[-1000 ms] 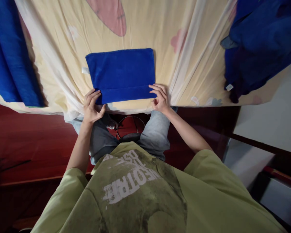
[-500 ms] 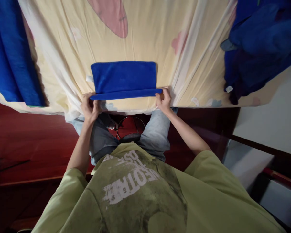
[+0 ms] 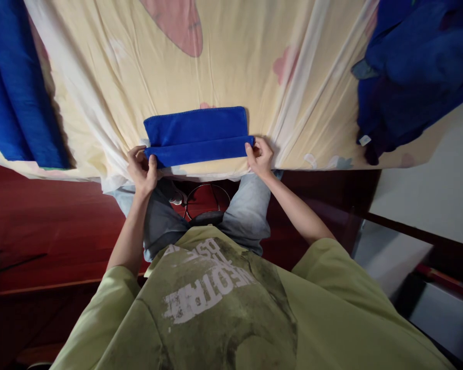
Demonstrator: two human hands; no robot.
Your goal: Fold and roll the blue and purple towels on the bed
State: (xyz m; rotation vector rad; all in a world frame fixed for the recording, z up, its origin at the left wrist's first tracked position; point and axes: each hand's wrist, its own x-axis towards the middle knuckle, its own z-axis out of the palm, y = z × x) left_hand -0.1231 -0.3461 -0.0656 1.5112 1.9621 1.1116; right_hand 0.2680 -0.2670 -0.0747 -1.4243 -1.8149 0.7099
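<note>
A small blue towel lies near the front edge of the bed, its near part folded over into a band along the side closest to me. My left hand pinches the left end of that folded band between thumb and fingers. At the opposite end, my right hand grips the band's right corner the same way. The towel's far part rests flat on the sheet, and a white tag sticks out by its left side, partly behind my left fingers.
A cream patterned sheet covers the bed. Folded blue cloths lie at the left, and a rumpled heap of dark blue cloth is at the right. Below the bed edge are my knees and a red floor.
The folded band has become wider, and less of the towel's far part shows. The towel's far edge has come nearer to me. Both hands keep their hold at the ends.
</note>
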